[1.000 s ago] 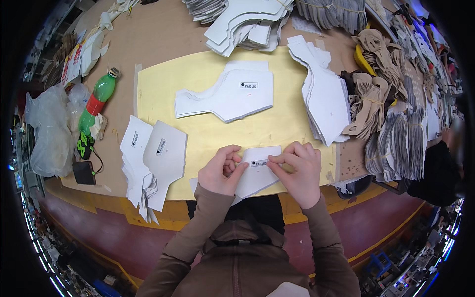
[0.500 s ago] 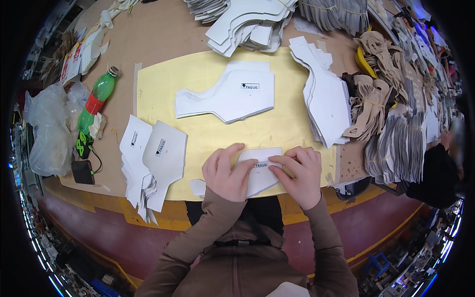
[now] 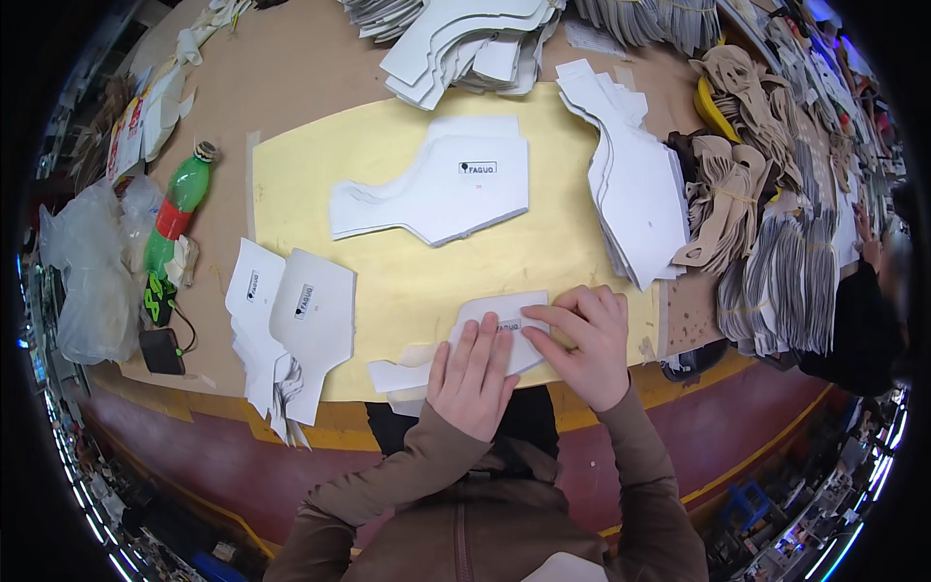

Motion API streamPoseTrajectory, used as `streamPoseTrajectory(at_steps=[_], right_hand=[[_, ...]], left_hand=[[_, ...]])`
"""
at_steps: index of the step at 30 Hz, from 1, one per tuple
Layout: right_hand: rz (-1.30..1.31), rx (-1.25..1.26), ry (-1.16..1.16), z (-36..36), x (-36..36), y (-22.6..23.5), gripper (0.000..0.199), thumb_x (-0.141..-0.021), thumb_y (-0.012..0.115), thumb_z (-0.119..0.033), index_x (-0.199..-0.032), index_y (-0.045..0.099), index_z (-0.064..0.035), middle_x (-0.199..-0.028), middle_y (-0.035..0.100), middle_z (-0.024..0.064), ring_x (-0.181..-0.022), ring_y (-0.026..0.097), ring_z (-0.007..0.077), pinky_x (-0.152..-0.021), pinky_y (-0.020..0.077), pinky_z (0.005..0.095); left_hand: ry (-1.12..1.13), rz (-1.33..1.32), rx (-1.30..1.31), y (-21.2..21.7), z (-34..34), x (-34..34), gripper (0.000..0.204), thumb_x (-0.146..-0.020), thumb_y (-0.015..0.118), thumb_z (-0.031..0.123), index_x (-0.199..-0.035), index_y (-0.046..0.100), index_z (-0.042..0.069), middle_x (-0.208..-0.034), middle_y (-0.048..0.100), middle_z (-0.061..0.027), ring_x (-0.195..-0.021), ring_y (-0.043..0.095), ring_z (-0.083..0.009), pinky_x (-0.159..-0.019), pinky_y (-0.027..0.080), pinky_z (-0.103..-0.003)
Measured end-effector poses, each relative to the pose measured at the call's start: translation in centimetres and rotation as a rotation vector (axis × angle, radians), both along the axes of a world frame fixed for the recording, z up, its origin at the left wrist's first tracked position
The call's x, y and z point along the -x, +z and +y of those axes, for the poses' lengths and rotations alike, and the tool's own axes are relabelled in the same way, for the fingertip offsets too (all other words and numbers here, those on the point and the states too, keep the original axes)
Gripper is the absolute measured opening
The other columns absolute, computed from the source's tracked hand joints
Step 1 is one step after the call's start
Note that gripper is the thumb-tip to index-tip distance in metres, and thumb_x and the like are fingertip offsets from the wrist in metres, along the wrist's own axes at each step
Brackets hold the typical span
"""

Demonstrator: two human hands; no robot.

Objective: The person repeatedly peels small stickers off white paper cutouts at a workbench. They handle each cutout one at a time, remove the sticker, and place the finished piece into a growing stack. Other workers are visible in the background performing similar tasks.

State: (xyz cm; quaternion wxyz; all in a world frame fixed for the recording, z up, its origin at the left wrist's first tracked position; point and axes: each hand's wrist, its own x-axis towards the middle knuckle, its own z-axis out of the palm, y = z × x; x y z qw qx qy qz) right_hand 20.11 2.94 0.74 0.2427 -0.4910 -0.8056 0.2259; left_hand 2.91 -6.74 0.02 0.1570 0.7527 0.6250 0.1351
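A white cut piece point(image 3: 503, 303) of sheet material, with a curved narrow end, lies at the near edge of the yellow sheet point(image 3: 388, 281). My left hand point(image 3: 473, 373) rests flat on it, fingers stretched and slightly apart, covering its middle. A small dark rectangular mark point(image 3: 509, 327) shows on the piece beside those fingertips. At the mark's right end, my right hand point(image 3: 587, 344) has thumb and forefinger bent in a pinch; what lies between them is too small to tell. Farther off lies a stack of similar marked pieces point(image 3: 427, 199). More marked pieces point(image 3: 325, 330) lie fanned at the left.
White pieces point(image 3: 635, 194) are stacked at right, beside beige bundles point(image 3: 727, 194) and grey-edged bundles point(image 3: 776, 291). Another white stack point(image 3: 465, 48) stands at the far side. On the left are a green bottle point(image 3: 189, 184), clear plastic bags point(image 3: 92, 281) and a black box point(image 3: 162, 351).
My left hand has gone from bent fingers near the mark to lying flat on the piece. The curved end of the piece now shows at left. The right hand stays almost in place.
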Motion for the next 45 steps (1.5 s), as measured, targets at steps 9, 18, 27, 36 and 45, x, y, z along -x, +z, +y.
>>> streamPoseTrajectory(at_steps=[9,18,27,36,45], right_hand=[[-0.002,-0.018,0.005,0.1,0.0,-0.1,0.022,-0.078,0.081,-0.019,-0.099,0.078,-0.0196,-0.085,0.057,-0.0051,-0.082,0.052,0.0166,-0.076,0.0335,0.0341],[0.030,0.084,-0.052,0.1,0.3,0.4,0.020,-0.077,0.081,-0.013,-0.095,0.079,-0.0180,-0.082,0.058,-0.0043,-0.081,0.050,0.0175,-0.078,0.0335,0.0343],[0.029,0.221,-0.113,0.9,1.0,1.1,0.010,-0.078,0.079,-0.013,-0.088,0.079,-0.0171,-0.077,0.058,-0.0053,-0.078,0.050,0.0165,-0.079,0.0325,0.0343],[-0.036,0.230,-0.124,1.0,1.4,1.5,0.008,-0.078,0.080,-0.013,-0.082,0.074,-0.0153,-0.077,0.059,-0.0038,-0.080,0.054,0.0175,-0.080,0.0349,0.0341],[0.011,0.217,-0.072,0.9,0.4,1.2,0.006,-0.081,0.077,-0.012,-0.085,0.073,-0.0127,-0.080,0.063,-0.0016,-0.081,0.057,0.0203,-0.080,0.0393,0.0344]], left_hand=[[-0.034,0.077,-0.017,0.1,0.1,-0.3,0.062,-0.092,0.067,0.028,-0.148,0.051,0.008,-0.156,0.044,-0.0217,-0.146,0.042,-0.0327,-0.116,0.027,-0.059],[-0.050,0.040,0.002,0.0,0.3,0.4,0.065,-0.092,0.068,0.030,-0.150,0.049,0.005,-0.157,0.044,-0.0189,-0.147,0.042,-0.0295,-0.116,0.029,-0.057],[-0.086,-0.082,0.035,0.4,1.2,0.9,0.058,-0.094,0.066,0.028,-0.147,0.052,0.007,-0.155,0.048,-0.0114,-0.143,0.047,-0.0281,-0.116,0.032,-0.052],[-0.088,-0.086,-0.012,0.5,1.5,0.8,0.058,-0.093,0.066,0.027,-0.146,0.052,0.008,-0.155,0.049,-0.0101,-0.142,0.047,-0.0256,-0.116,0.033,-0.048],[-0.105,-0.159,0.065,0.8,1.5,1.5,0.062,-0.093,0.068,0.030,-0.148,0.049,0.010,-0.158,0.044,-0.0111,-0.147,0.041,-0.0282,-0.118,0.029,-0.052]])
